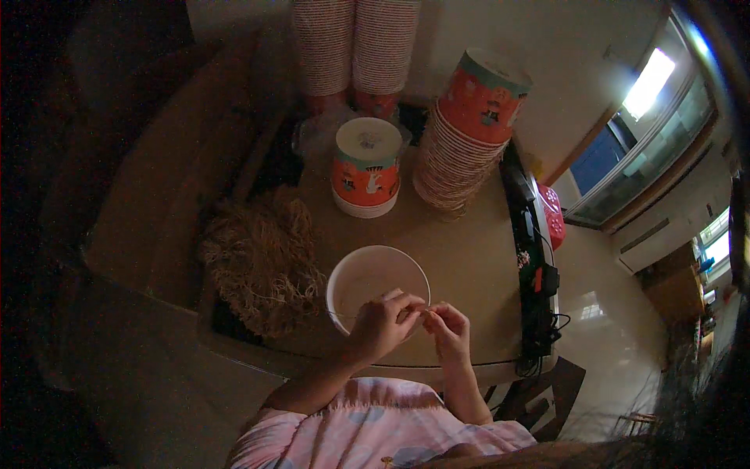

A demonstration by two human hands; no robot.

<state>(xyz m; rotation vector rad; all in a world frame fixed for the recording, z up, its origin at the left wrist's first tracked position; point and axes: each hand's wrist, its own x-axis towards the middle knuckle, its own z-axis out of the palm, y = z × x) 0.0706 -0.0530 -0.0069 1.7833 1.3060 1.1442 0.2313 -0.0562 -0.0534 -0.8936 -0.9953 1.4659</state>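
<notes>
A white paper tub (367, 273) stands with its mouth up at the table's near side. Over its near right rim both hands meet, fingertips almost touching. My left hand (383, 322) is closed in a pinch, and a thin string (337, 314) runs to it from the left across the tub. My right hand (451, 330) pinches at the rim with thumb and forefinger; what lies between its fingertips is too small to make out. Left of the tub lies a big tangled bundle of tan strings (266, 266).
Behind stands a short upside-down stack of orange and green tubs (367, 176). A taller stack (476, 117), leaning in view, has string ends along its side. Tall stacks of tubs (322, 51) rise at the back. Black power strips and cables (539, 273) line the right edge.
</notes>
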